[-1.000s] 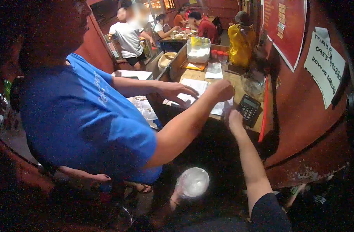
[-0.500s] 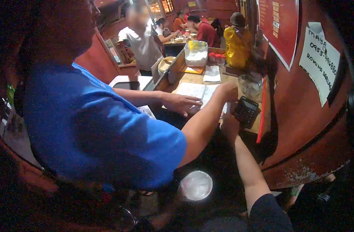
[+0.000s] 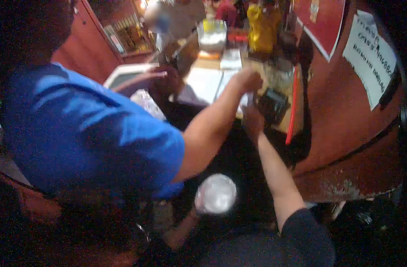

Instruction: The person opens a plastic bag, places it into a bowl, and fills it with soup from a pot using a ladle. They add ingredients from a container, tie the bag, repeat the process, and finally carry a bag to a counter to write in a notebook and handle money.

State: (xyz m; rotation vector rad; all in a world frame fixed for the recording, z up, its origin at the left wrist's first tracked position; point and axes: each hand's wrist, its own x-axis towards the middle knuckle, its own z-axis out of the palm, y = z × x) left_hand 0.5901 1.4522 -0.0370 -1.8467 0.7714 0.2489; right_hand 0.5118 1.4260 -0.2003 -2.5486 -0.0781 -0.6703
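Note:
My left hand [image 3: 199, 202] is wrapped round the side of a whitish round container [image 3: 219, 194], low in the middle. My right hand [image 3: 253, 121] reaches forward to the counter's near edge, its fingers closed and blurred at a small white piece beside the open notebook [image 3: 203, 84]. What it grips is too blurred to make out. Just above it is a hand [image 3: 249, 80] of the person in a blue shirt [image 3: 110, 120]. A dark calculator [image 3: 273, 103] lies to the right of my right hand.
A red strip [image 3: 291, 107] runs along the counter's right edge. Farther back are a yellow bag [image 3: 262, 29] and a clear container [image 3: 212, 33]. Another person [image 3: 183, 18] stands beyond. A handwritten sign [image 3: 371, 58] hangs on the right wall.
The view has shifted and blurred. The blue-shirted person's other hand has moved left, off the notebook. My left hand, with the container, now shows more clearly.

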